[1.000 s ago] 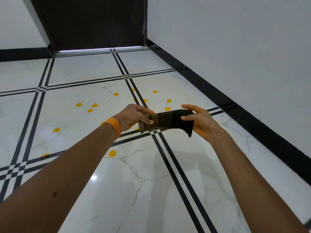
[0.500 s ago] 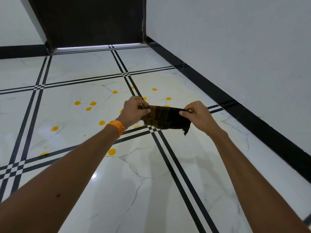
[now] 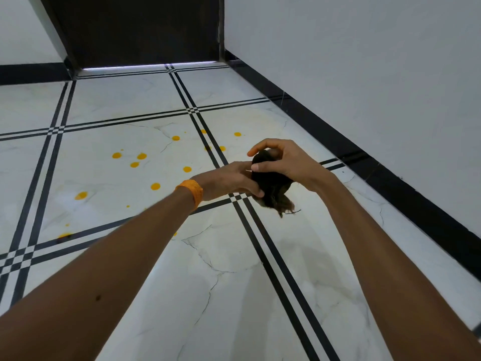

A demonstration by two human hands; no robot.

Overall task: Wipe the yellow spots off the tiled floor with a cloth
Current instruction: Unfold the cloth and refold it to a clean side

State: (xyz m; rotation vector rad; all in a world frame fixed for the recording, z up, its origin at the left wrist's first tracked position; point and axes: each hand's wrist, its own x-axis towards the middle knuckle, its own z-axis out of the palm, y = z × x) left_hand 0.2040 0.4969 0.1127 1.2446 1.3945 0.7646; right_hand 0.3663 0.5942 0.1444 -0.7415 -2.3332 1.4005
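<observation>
A dark brown cloth is bunched into a wad in the air above the floor, with a frayed end hanging down. My right hand curls over its top and holds it. My left hand, with an orange band at the wrist, presses against its left side and grips it from below. Several yellow spots lie scattered on the white marble tiled floor to the left of and beyond my hands; more spots sit near the black double lines.
A white wall with a black skirting runs along the right. A dark door closes the far end. Black double lines cross the floor in a grid.
The cloth was stretched flat between both hands; now it is crumpled into a ball. My hands have come together, the right one over the top of the cloth.
</observation>
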